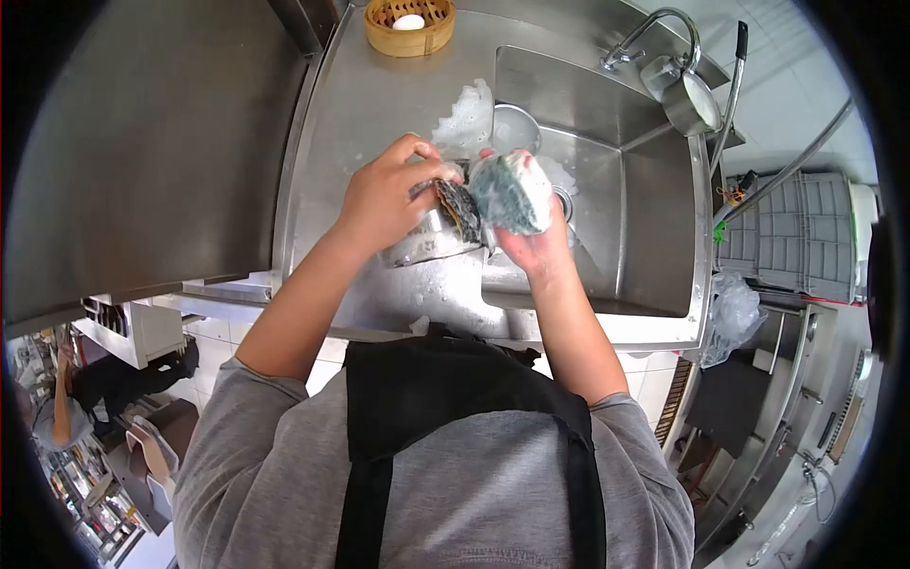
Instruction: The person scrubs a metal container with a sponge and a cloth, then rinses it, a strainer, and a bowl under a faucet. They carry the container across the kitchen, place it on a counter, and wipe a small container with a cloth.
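My left hand is closed at the upper left side of a shiny metal vessel, over the left part of the sink counter. Its fingers grip a dark, rough-textured piece with a yellowish edge; I cannot make out what it is or whether it belongs to the vessel. In my right hand is a soapy green-and-white scrubbing pad, held just right of the dark piece. White foam lies on the steel beyond my hands. A round metal dish shows partly behind the pad.
The sink basin lies to the right, with a faucet and a metal pot at its far corner. A bamboo steamer with a white item inside stands at the back. Another person is at the lower left.
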A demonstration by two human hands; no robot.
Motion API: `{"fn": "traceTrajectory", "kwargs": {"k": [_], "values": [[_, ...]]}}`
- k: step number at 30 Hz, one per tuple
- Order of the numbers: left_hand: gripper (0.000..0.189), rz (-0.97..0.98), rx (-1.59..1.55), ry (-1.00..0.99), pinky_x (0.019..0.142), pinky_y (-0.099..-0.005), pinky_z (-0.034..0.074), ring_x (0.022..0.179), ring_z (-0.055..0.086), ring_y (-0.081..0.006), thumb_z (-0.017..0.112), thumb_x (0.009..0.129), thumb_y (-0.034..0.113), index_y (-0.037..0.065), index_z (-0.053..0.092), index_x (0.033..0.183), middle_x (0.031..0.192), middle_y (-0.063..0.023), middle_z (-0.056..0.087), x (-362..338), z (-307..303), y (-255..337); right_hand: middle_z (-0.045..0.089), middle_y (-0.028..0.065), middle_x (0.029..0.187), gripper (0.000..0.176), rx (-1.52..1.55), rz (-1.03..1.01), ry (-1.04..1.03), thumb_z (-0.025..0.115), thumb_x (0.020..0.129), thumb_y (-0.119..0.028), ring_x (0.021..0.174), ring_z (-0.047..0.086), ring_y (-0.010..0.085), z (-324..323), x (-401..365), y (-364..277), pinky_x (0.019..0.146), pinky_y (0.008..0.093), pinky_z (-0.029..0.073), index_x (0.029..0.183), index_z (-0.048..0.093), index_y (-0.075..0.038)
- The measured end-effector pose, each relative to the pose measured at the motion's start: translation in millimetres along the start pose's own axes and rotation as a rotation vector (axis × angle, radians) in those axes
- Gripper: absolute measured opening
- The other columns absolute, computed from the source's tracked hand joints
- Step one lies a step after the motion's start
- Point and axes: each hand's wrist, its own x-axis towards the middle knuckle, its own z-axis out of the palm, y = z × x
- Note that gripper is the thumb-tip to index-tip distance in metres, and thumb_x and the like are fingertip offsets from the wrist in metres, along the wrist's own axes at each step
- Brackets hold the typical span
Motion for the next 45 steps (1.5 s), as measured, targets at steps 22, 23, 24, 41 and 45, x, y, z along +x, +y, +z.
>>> {"fn": "traceTrajectory", "kwargs": {"k": [22, 23, 24, 41, 45], "values": [[0.024, 0.049, -0.381, -0.026, 0.081, -0.0326, 0.047, 0.092, 0.059, -0.0278, 0.058, 0.084, 0.008, 0.007, 0.061, 0.109, 0.100, -0.0116, 0.061, -10.7, -2.8, -3.3, 0.030, 0.0248, 0.137, 0.076, -1.915, -0.669, -0.103, 0.083, 0.064, -0.024, 0.128, 0.030, 0.0418, 16.4, -45.1, 15.4, 0.103, 0.0497, 0.032, 0.127, 0.043, -0.009], [0.024, 0.001, -0.354, -0.012, 0.082, -0.0334, 0.047, 0.094, 0.059, -0.0282, 0.059, 0.085, 0.011, 0.007, 0.060, 0.109, 0.101, -0.0113, 0.061, -15.3, -1.5, -1.1, 0.031, 0.0238, 0.136, 0.075, -1.921, -0.678, -0.063, 0.083, 0.064, -0.024, 0.127, 0.030, 0.0411, 16.5, -46.4, 17.4, 0.103, 0.0496, 0.032, 0.125, 0.043, -0.009], [0.025, -0.045, -0.325, 0.003, 0.084, -0.0342, 0.047, 0.095, 0.059, -0.0286, 0.060, 0.086, 0.013, 0.006, 0.058, 0.109, 0.103, -0.0111, 0.062, -18.6, -0.9, 1.4, 0.031, 0.0238, 0.136, 0.075, -1.921, -0.676, -0.063, 0.083, 0.064, -0.024, 0.127, 0.030, 0.0411, 16.6, -46.9, 18.8, 0.103, 0.0496, 0.032, 0.125, 0.043, -0.009], [0.049, -0.143, -0.159, -0.016, 0.076, -0.0421, 0.049, 0.086, 0.063, -0.0358, 0.069, 0.078, 0.034, 0.008, 0.052, 0.116, 0.098, -0.0179, 0.065, -26.3, 10.1, -0.6, 0.044, 0.0185, 0.119, 0.038, -1.867, -0.626, -0.129, 0.069, 0.073, -0.011, 0.119, 0.039, 0.0332, 25.8, -40.3, -10.0, 0.101, 0.0417, 0.032, 0.106, 0.050, -0.008], [0.040, -0.218, -0.209, -0.036, 0.072, -0.0371, 0.049, 0.082, 0.065, -0.0318, 0.072, 0.079, 0.026, 0.006, 0.054, 0.108, 0.089, -0.0151, 0.066, -27.2, 5.5, 6.6, 0.055, 0.0056, 0.100, 0.025, -0.575, -0.266, 0.228, 0.061, 0.085, -0.005, 0.090, 0.057, 0.0159, 25.0, -46.8, -23.8, 0.080, 0.0275, 0.048, 0.107, 0.049, -0.007]]}}
